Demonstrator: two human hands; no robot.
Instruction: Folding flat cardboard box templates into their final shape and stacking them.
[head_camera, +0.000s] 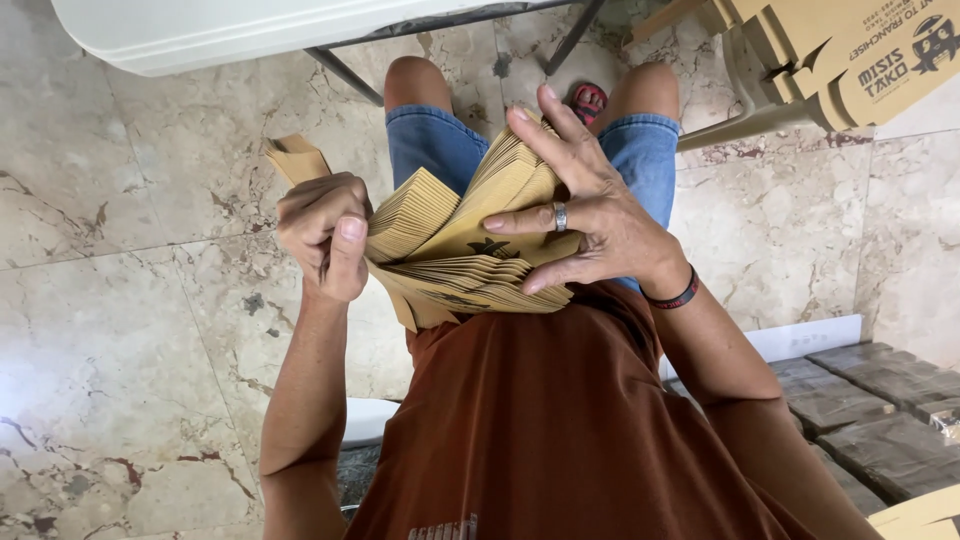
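A thick stack of flat brown cardboard pieces (455, 245) rests on my lap, fanned open in the middle. My left hand (325, 235) is curled around the stack's left edge, thumb pressed down on it. My right hand (585, 205), with a ring and a dark wristband, lies spread over the right half, fingers splayed and holding back the upper pieces. A dark printed mark shows on one exposed piece. I sit in blue shorts and a rust-coloured shirt.
Marble floor tiles lie all around. A white table edge (230, 35) with metal legs is at the top. A pile of printed cardboard boxes (850, 55) sits upper right. Bundles of wrapped dark flat packs (870, 400) lie at the lower right.
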